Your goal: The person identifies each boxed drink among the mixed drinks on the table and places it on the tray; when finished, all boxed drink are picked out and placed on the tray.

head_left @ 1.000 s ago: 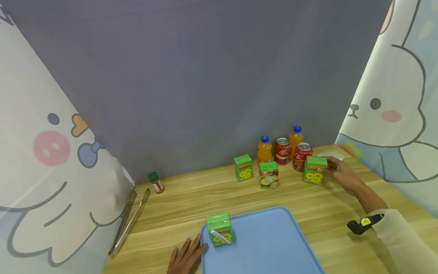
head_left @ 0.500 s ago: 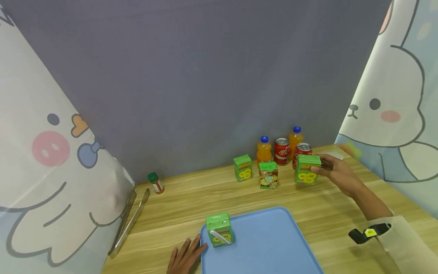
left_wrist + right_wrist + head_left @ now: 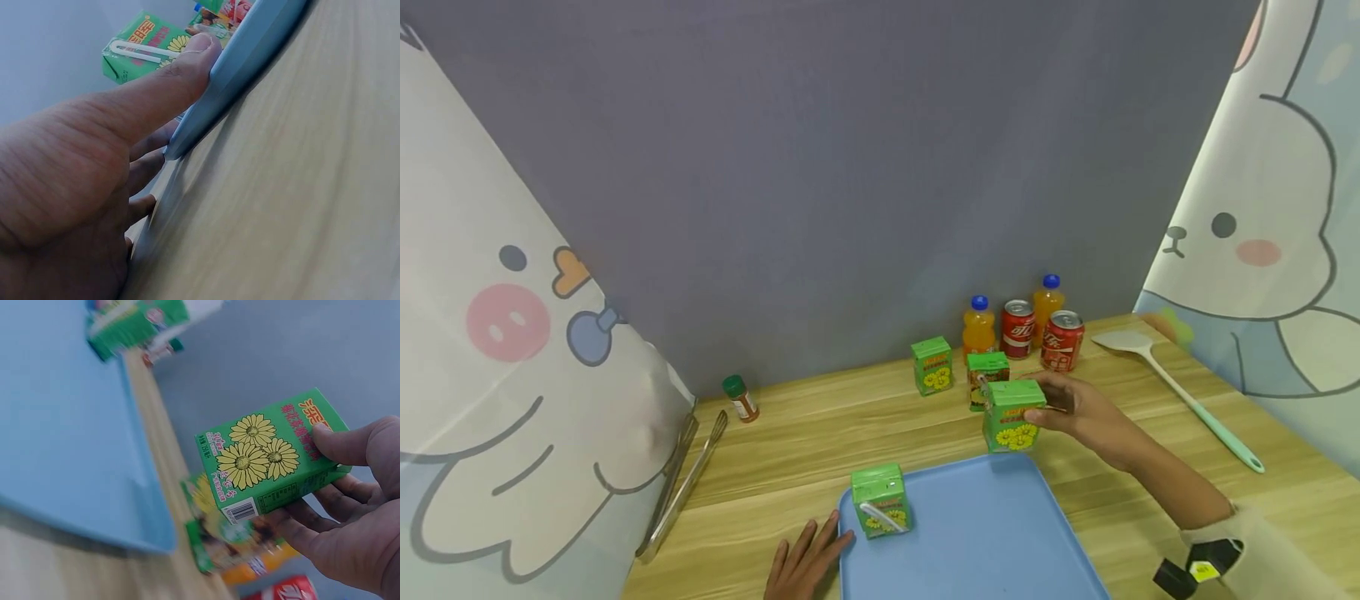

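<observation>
My right hand (image 3: 1086, 417) grips a green drink carton (image 3: 1013, 417) with yellow flowers, thumb on its front and fingers behind. The right wrist view shows this carton (image 3: 269, 453) held off the table. In the head view it overlaps the far right corner of a blue tray (image 3: 970, 533). Another green carton (image 3: 881, 502), with a white straw on its front, stands in the tray's far left corner. Beside that corner my left hand (image 3: 805, 562) lies with spread fingers on the table. In the left wrist view its thumb (image 3: 194, 62) touches the tray's edge.
At the back stand a green carton (image 3: 933, 367), a brown-and-green carton (image 3: 987, 367), two orange bottles (image 3: 978, 329) and two red cans (image 3: 1062, 342). A spatula (image 3: 1187, 396) lies at the right. Metal tongs (image 3: 688, 483) and a spice jar (image 3: 741, 398) are at the left.
My right hand has carried the green carton leftward and nearer, from in front of the cans to the tray's far right corner. The spatula has come into view. My left hand stays put.
</observation>
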Demonstrator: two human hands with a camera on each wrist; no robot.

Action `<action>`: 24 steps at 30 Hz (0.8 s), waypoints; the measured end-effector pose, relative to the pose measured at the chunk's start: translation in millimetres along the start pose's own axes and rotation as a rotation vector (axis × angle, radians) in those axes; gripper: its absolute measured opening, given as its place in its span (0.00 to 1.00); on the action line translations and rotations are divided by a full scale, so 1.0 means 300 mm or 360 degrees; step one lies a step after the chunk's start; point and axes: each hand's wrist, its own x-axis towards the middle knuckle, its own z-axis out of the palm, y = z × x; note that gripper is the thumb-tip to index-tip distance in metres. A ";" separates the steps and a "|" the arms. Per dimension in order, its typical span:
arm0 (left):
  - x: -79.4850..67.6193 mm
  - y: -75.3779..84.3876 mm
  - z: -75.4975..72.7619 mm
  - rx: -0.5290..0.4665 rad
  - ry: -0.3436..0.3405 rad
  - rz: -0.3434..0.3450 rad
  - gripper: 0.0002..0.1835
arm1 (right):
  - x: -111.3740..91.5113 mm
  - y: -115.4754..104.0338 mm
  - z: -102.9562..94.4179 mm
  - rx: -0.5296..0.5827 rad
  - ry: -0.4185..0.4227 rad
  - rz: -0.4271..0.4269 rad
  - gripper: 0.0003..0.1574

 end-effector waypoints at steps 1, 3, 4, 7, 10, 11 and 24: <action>0.000 0.000 0.001 -0.0006 0.0005 0.0003 0.40 | -0.004 0.001 0.018 0.0018 -0.0030 0.0007 0.35; 0.000 0.001 0.002 -0.0016 0.0022 0.0017 0.40 | -0.009 0.007 0.051 0.0043 -0.0095 0.0003 0.35; 0.001 0.001 0.003 -0.0012 0.0035 0.0026 0.40 | -0.011 0.012 0.065 0.0057 -0.0125 -0.0005 0.35; 0.001 0.001 0.006 -0.0013 0.0057 0.0042 0.41 | -0.018 0.036 0.102 0.0094 -0.0183 -0.0017 0.34; 0.000 0.007 0.004 -0.0055 0.0001 -0.0005 0.40 | -0.028 0.064 0.128 0.0117 -0.0220 -0.0009 0.32; 0.000 0.009 0.001 -0.0085 -0.0035 -0.0031 0.39 | -0.031 0.073 0.135 0.0120 -0.0223 0.0009 0.32; -0.001 0.003 -0.002 0.0036 -0.0005 0.0043 0.41 | -0.028 0.099 0.143 0.0052 -0.0351 -0.0113 0.31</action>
